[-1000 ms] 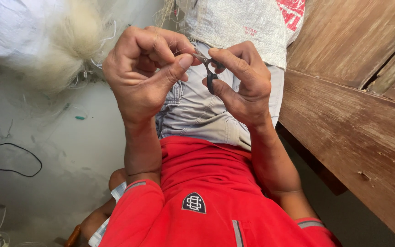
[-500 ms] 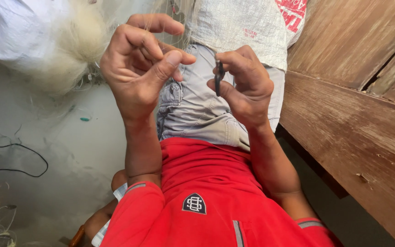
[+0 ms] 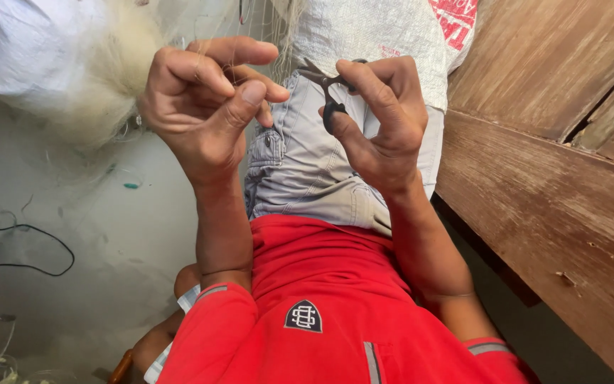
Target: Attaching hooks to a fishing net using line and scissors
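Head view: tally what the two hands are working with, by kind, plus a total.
Small dark scissors, in the right hand: 1
Pale fine netting, at the left hand: 1
White woven sack behind: 1
Total: 3

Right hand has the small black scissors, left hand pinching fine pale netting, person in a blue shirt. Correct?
Not quite: the shirt is red, not blue, as the head view shows. The rest stands: the right hand holds the small black scissors, and the left hand pinches the fine pale netting.
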